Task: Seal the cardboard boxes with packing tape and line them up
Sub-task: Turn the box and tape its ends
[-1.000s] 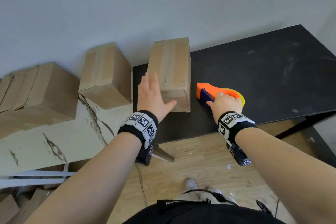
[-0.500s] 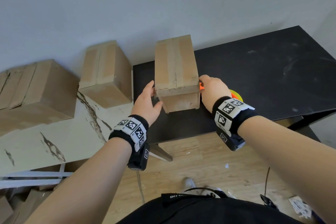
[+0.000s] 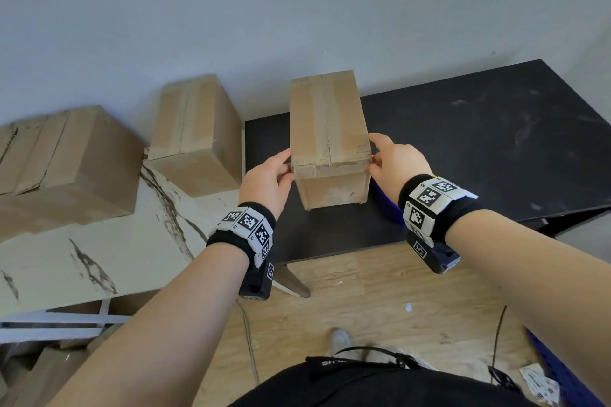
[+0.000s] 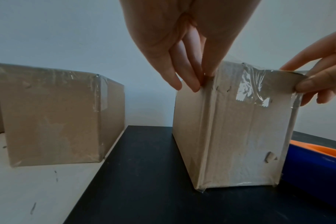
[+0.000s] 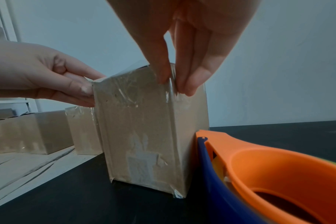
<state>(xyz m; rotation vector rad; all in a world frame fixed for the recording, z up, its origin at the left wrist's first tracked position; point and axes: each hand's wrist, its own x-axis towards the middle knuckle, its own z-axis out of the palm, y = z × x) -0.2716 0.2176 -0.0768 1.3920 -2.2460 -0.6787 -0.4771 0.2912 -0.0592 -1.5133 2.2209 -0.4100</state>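
A taped cardboard box (image 3: pixel 327 129) stands on the black table (image 3: pixel 479 149), its short end towards me. My left hand (image 3: pixel 267 175) pinches its near top left corner, thumb on one face and fingers on the side (image 4: pixel 197 81). My right hand (image 3: pixel 390 158) pinches the near top right corner over the clear tape (image 5: pixel 175 84). An orange and blue tape dispenser (image 5: pixel 259 166) lies on the table close against the box's right side. In the head view my right wrist hides most of it.
Two more taped boxes (image 3: pixel 195 129) (image 3: pixel 66 158) sit on a white marbled surface (image 3: pixel 99 251) left of the table. The table's right half is bare black top. Below lie a wooden floor, a cable and flattened cardboard at the lower left.
My right hand let go of the tape dispenser and moved to the box. My left hand went from lying flat on the box to pinching its corner. The box was turned slightly.
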